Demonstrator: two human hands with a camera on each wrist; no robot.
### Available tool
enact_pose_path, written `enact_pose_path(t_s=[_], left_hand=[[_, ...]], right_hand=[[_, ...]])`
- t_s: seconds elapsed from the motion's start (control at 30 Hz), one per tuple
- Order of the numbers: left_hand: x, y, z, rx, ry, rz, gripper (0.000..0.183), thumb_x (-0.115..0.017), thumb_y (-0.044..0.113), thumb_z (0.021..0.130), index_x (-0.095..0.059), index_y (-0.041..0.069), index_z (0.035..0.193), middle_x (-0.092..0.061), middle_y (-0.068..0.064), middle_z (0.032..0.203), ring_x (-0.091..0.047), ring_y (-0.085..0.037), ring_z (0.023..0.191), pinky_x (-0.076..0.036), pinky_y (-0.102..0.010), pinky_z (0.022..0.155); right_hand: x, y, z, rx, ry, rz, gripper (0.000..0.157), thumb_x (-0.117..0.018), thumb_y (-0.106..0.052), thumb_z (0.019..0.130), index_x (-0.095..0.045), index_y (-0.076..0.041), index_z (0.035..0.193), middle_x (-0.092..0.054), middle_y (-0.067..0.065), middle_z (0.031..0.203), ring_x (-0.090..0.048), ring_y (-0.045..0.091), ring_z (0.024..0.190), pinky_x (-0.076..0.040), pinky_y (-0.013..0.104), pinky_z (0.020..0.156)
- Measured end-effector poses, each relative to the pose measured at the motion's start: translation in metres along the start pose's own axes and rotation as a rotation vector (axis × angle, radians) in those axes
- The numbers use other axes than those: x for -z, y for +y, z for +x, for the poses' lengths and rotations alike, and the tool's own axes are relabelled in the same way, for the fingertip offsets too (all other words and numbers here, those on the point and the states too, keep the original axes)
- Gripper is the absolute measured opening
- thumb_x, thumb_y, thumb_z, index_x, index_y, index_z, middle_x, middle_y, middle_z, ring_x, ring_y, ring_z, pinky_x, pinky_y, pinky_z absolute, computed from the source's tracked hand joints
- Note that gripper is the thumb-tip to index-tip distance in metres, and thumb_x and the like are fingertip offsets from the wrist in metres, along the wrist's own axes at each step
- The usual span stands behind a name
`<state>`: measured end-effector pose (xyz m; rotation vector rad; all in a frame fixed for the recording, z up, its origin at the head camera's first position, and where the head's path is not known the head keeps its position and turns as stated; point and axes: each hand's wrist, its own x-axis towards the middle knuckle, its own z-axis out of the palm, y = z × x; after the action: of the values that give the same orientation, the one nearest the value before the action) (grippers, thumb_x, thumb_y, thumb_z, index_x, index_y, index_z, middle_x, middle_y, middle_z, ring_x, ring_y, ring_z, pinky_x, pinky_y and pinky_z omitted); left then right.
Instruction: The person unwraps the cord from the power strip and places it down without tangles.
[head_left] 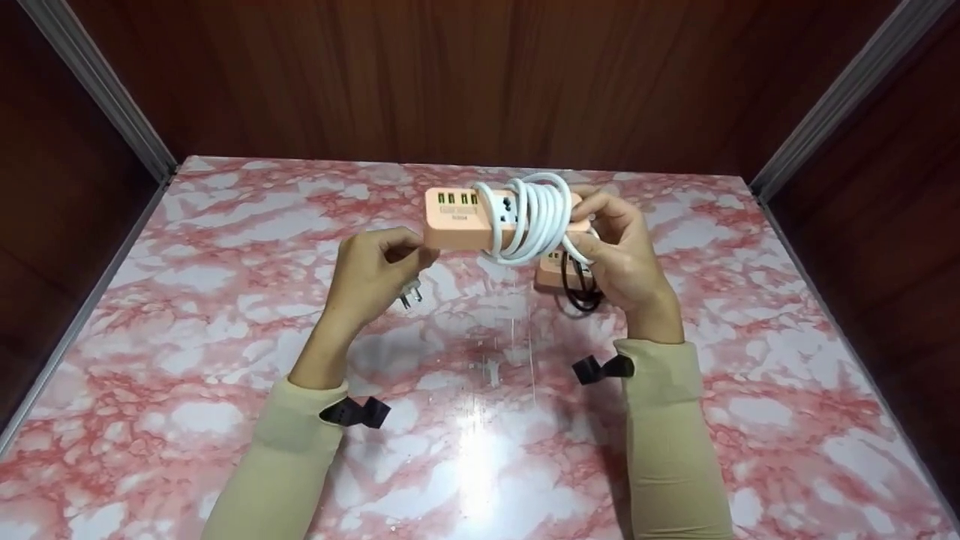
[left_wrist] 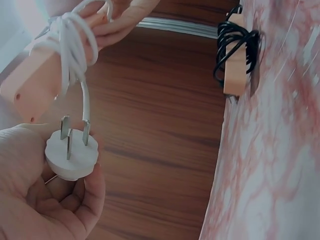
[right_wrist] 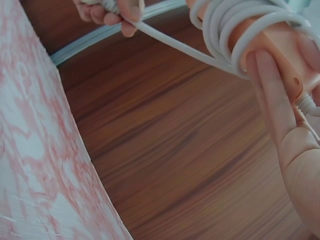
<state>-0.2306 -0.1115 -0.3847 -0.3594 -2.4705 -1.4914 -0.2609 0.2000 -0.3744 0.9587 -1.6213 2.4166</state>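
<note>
A peach-coloured power strip (head_left: pixel 457 236) with USB ports and sockets is held up above the table, its white cord (head_left: pixel 544 217) wound round it in several loops. My right hand (head_left: pixel 626 259) grips the strip's right end, thumb in front and fingers behind. On the other side, my left hand (head_left: pixel 371 274) holds the cord's plug end near the strip's left end. In the left wrist view the white plug (left_wrist: pixel 72 152) shows three metal prongs, with fingers curled beneath it. A length of cord runs from the plug to the loops, stretched straight in the right wrist view.
A second peach power strip (head_left: pixel 551 276) with a black cord (head_left: pixel 581 292) wound round it lies on the table behind the right hand. The table (head_left: pixel 225 337) has a red and white marbled top. Brown wood panels (head_left: pixel 450 82) enclose the back and sides.
</note>
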Motion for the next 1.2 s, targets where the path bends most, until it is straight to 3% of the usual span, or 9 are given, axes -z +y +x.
enact_pose_path(t_s=[0.23, 0.37, 0.63, 0.87, 1.07, 1.2], left_hand=[[0.01, -0.001, 0.005, 0.014, 0.06, 0.016, 0.013, -0.076, 0.024, 0.1, -0.086, 0.015, 0.1, -0.079, 0.001, 0.085, -0.068, -0.014, 0.064, -0.053, -0.025, 0.06], [0.012, 0.002, 0.007, 0.005, 0.082, 0.024, 0.016, -0.079, 0.03, 0.098, -0.086, 0.017, 0.102, -0.077, 0.001, 0.082, -0.066, -0.016, 0.066, -0.052, -0.026, 0.062], [0.014, 0.0, 0.008, -0.06, 0.152, 0.023, 0.016, -0.081, 0.03, 0.097, -0.086, 0.016, 0.103, -0.079, 0.002, 0.086, -0.069, -0.012, 0.073, -0.053, -0.022, 0.067], [0.015, 0.001, 0.008, -0.119, 0.231, 0.009, 0.018, -0.081, 0.032, 0.097, -0.086, 0.016, 0.102, -0.079, 0.003, 0.085, -0.068, -0.009, 0.071, -0.053, -0.022, 0.065], [0.016, 0.004, 0.008, -0.167, 0.289, 0.024, 0.015, -0.082, 0.029, 0.096, -0.087, 0.015, 0.101, -0.08, 0.004, 0.086, -0.069, -0.007, 0.073, -0.051, -0.021, 0.069], [0.018, 0.008, 0.005, -0.221, 0.33, 0.028, 0.014, -0.082, 0.025, 0.097, -0.087, 0.012, 0.101, -0.08, 0.003, 0.088, -0.07, -0.007, 0.075, -0.053, -0.02, 0.07]], right_hand=[[0.002, 0.003, -0.002, -0.024, -0.045, 0.003, 0.017, -0.07, 0.014, 0.086, -0.071, 0.002, 0.098, -0.064, 0.018, 0.129, -0.062, 0.025, 0.11, -0.056, 0.027, 0.087], [0.006, 0.002, -0.002, -0.026, -0.051, 0.009, 0.015, -0.072, 0.013, 0.087, -0.071, 0.003, 0.098, -0.063, 0.019, 0.13, -0.063, 0.026, 0.111, -0.056, 0.028, 0.087], [0.007, 0.004, -0.003, -0.062, -0.065, -0.017, 0.023, -0.066, 0.016, 0.084, -0.073, -0.001, 0.097, -0.062, 0.017, 0.13, -0.063, 0.025, 0.111, -0.057, 0.027, 0.087], [0.008, 0.005, 0.0, -0.081, -0.079, -0.029, 0.023, -0.065, 0.018, 0.086, -0.073, 0.001, 0.099, -0.064, 0.02, 0.13, -0.064, 0.027, 0.113, -0.058, 0.029, 0.088], [0.007, 0.008, -0.001, -0.099, -0.052, -0.041, 0.023, -0.066, 0.017, 0.087, -0.072, -0.003, 0.098, -0.065, 0.018, 0.13, -0.064, 0.025, 0.112, -0.058, 0.027, 0.087], [0.006, 0.009, -0.002, -0.106, -0.02, -0.072, 0.022, -0.067, 0.014, 0.088, -0.072, -0.006, 0.097, -0.069, 0.013, 0.121, -0.063, 0.023, 0.109, -0.058, 0.028, 0.085]])
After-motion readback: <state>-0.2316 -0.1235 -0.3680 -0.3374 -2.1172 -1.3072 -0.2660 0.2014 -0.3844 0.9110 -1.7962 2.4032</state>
